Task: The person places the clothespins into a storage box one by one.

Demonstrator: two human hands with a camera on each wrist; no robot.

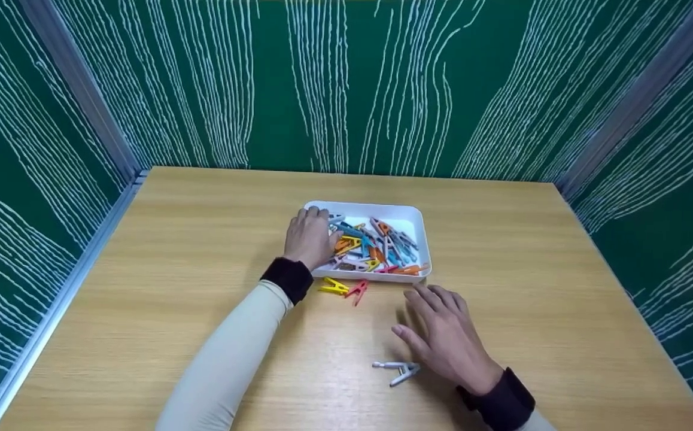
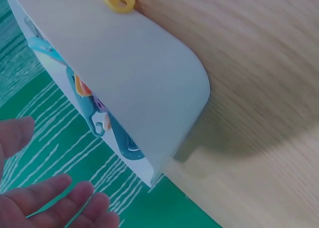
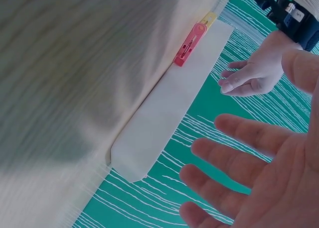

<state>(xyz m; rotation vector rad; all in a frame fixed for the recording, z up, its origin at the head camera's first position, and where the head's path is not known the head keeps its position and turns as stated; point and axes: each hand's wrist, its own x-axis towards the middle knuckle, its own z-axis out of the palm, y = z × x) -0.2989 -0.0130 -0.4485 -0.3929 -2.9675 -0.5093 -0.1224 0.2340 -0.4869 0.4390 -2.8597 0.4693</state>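
My left hand (image 1: 309, 235) is over the left end of a white tray (image 1: 394, 211), fingers loosely bent and nothing in its grasp. Inside the tray lies a heap of clothespins (image 1: 376, 245) in orange, yellow, blue, grey and pink. Near the tray's front right corner, my right hand (image 1: 447, 335) hovers above the table with fingers spread and holding nothing; its open palm (image 3: 279, 188) shows in the right wrist view. A grey clothespin (image 1: 403, 372) lies on the table just left of that hand. In front of the tray are a yellow clothespin (image 1: 335, 287) and a red clothespin (image 1: 356, 291).
The tray stands on a light wooden table (image 1: 203, 227). Green panels (image 1: 274, 90) with white wavy lines rise behind it and at both sides, joined by metal posts (image 1: 77, 78). Black bands (image 1: 289, 279) circle both wrists.
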